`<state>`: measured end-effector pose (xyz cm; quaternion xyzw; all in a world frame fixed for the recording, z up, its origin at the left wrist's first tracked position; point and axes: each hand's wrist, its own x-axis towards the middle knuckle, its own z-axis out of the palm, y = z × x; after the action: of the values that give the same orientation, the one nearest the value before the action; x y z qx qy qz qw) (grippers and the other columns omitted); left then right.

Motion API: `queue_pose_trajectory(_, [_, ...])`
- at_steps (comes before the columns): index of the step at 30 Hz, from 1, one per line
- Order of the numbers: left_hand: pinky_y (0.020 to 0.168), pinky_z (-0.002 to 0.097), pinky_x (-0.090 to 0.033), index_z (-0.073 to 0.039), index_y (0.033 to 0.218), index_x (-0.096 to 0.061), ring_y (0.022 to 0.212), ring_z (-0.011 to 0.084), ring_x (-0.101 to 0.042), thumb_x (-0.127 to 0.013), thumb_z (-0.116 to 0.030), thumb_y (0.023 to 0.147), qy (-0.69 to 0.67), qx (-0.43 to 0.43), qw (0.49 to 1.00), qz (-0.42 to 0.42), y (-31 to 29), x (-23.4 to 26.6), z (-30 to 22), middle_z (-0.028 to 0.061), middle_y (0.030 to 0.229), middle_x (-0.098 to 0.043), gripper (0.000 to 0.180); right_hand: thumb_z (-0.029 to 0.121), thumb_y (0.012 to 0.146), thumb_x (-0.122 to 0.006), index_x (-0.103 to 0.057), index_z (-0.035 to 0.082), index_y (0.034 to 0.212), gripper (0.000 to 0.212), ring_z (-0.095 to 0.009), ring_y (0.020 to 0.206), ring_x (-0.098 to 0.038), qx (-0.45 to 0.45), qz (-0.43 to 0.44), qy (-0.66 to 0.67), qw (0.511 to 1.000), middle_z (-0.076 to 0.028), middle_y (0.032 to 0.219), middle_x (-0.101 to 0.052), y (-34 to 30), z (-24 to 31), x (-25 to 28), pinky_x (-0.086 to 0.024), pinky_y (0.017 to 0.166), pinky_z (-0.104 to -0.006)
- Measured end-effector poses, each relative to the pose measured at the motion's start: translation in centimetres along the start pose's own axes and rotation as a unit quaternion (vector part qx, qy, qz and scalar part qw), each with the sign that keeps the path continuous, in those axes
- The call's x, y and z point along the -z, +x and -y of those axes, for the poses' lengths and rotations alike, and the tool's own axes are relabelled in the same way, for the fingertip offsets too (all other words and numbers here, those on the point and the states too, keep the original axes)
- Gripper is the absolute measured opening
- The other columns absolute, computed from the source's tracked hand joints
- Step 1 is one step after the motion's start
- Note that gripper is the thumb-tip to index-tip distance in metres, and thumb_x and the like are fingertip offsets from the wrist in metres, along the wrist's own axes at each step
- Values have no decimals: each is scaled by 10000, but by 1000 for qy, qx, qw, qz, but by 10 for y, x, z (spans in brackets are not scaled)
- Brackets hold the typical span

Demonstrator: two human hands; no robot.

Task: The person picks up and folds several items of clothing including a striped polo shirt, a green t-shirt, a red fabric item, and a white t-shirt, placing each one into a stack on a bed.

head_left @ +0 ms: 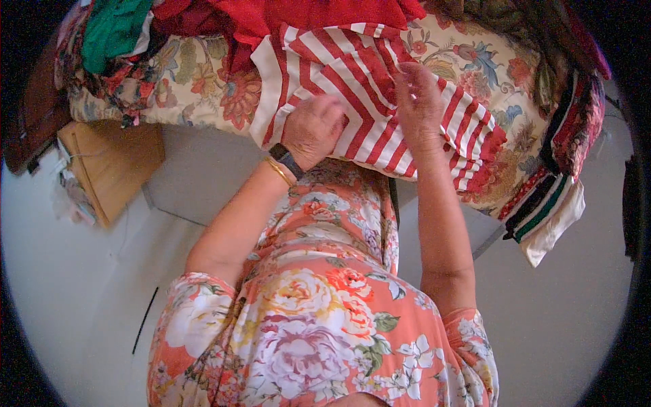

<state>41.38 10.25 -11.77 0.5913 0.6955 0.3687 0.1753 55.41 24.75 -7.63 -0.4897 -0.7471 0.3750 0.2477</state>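
"What's in the head view?"
"I see a striped garment [369, 132] under the left hand [315, 129] and right hand [417, 98], probably spread flat so both reach it. Fingers look curled; I can't tell whether either grips cloth."
"Around them?"
"Flowered bedding [196, 74] beneath, red cloth [305, 12] beyond the hands, grey floor [542, 325] lower down."

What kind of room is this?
Probably a room at home, maybe a bedroom: a flowery cover like a bedspread, a red-and-white striped garment lying on it, and more clothes around it.
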Motion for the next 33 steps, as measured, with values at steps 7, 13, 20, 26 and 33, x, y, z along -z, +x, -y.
queue_pose_trajectory(7, [867, 397, -464, -79, 1066, -613, 1019, 277, -538, -629, -88, 733, 22, -63, 995, 75, 3, -28, -12, 76, 1116, -561, 334, 367, 794, -714, -615, 76, 1061, 408, -343, 909, -587, 56, -4, -279, 959, -159, 926, -631, 49, -20, 9, -475, 799, -436])
queue_pose_trajectory(13, [983, 435, -405, -87, 1105, -601, 1157, 296, -485, -583, -134, 775, 33, -68, 993, 85, 10, -32, -18, 101, 1231, -537, 334, 439, 781, -708, -629, 47, 1083, 501, -331, 987, -556, 107, 81, -351, 927, -148, 1016, -617, 68, -6, -15, -456, 851, -435])
queue_pose_trajectory(20, [1005, 443, -394, -75, 1143, -586, 1191, 318, -469, -570, -124, 792, 20, -64, 995, 75, 9, -33, -12, 121, 1236, -539, 354, 315, 769, -731, -626, 51, 923, 322, -347, 950, -589, 93, 49, -220, 970, -157, 1013, -606, 74, -24, -26, -481, 819, -451])
queue_pose_trajectory(26, [1001, 446, -395, -54, 1151, -580, 1194, 329, -468, -572, -124, 781, 17, -70, 994, 85, 9, -37, -8, 133, 1253, -533, 376, 264, 731, -768, -592, 51, 1012, 394, -324, 917, -624, -5, 49, -94, 994, -153, 993, -618, 76, -38, -24, -499, 808, -400])
queue_pose_trajectory(33, [999, 459, -388, -55, 1115, -596, 1191, 332, -472, -575, -142, 782, 17, -76, 994, 81, 9, -34, -12, 134, 1247, -536, 345, 298, 804, -693, -597, 81, 1064, 352, -324, 919, -624, 30, 109, -209, 971, -167, 998, -635, 78, -33, -18, -490, 788, -422])
